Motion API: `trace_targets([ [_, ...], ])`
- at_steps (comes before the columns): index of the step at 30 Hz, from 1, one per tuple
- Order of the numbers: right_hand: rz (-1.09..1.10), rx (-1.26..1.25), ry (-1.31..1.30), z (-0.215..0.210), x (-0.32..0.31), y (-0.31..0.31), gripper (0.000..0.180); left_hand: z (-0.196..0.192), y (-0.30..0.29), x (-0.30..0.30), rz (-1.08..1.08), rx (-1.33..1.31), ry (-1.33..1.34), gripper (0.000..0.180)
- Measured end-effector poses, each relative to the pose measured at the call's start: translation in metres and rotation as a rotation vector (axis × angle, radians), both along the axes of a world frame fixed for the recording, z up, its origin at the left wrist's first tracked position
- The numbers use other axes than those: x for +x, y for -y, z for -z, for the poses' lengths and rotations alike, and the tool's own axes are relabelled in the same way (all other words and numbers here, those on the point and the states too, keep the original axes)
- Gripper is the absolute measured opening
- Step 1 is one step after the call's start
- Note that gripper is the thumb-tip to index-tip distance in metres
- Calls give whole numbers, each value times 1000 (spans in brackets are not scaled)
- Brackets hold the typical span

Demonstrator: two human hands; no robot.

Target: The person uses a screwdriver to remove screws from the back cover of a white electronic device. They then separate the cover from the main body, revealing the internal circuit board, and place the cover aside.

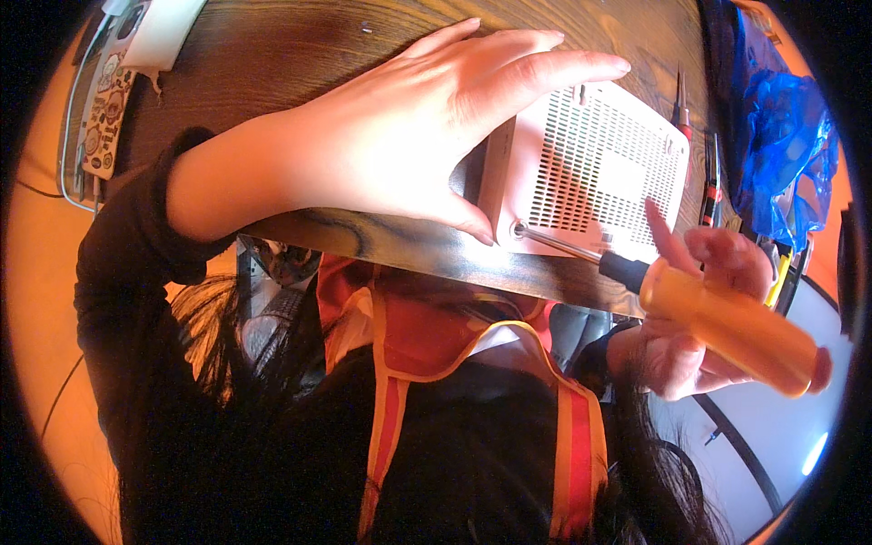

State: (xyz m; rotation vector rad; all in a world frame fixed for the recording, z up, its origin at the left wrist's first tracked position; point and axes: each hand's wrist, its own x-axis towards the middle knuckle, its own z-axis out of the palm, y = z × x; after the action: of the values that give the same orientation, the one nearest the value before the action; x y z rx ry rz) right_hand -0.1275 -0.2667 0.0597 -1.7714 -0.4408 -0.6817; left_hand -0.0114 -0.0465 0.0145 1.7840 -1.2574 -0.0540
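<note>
A white plastic box (581,163) with rows of vent slots and a pale label lies on the table near its front edge. My left hand (409,127) grips it from the left, thumb at the near-left corner and forefinger along the far edge. In my right hand (672,359) is a screwdriver (727,322) with an orange-yellow handle, black collar and thin metal shaft. Its tip sits at the round screw hole in the box's near-left corner. Whether the tip is seated in a screw is too small to tell. My right forefinger extends over the box's near-right part.
Dark wood table (300,64) lies under the box. Slim tools with red parts (713,186) lie right of it, beside a crumpled blue plastic bag (786,136). At far left is a patterned phone-like item (107,118) near a white cable.
</note>
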Motion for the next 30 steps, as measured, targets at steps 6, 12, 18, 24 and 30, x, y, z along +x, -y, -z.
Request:
trace_targets([
  [6, 31, -23, 13, 1, -13, -14, 59, 0, 1, 1, -22, 5, 8, 111],
  [12, -1, -32, -9, 0, -9, -5, 59, -5, -1, 1, 52, 45, -111, 109],
  [18, 26, -39, -5, 3, -16, -15, 59, -7, 0, 8, 95, 47, -79, 108],
  [24, -51, -43, -36, -3, 8, 4, 60, -8, 0, -1, 44, 68, -107, 108],
  [30, 9, -44, 12, 9, -7, -10, 60, -4, 1, 12, 180, -67, 51, 107],
])
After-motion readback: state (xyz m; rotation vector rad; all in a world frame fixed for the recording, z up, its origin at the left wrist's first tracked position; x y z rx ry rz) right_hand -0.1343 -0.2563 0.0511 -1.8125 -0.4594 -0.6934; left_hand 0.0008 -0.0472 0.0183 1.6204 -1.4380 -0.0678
